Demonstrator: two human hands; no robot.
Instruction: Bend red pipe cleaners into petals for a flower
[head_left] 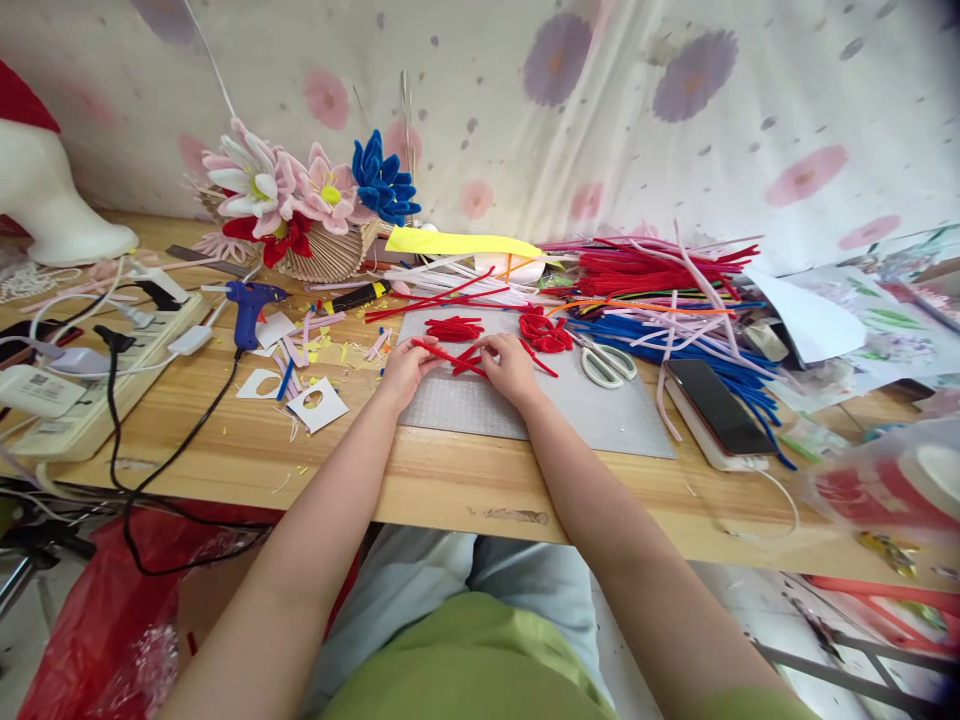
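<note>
Fingers of the left hand and right hand are pinching a red pipe cleaner at its ends; it looks light, bendy, fuzzy.

Both forearms extend forward from the lower frame edge and converge toward the middle of the bench, crossing its near edge. The left hand rests palm down, wrist low, fingers curled and pinched together at the tips. The right hand rests just beside it, palm down, with thumb and forefinger closed in a pinch pointing toward the left hand. The fingertips of the two hands are near one another. Both arms are bare.
</note>
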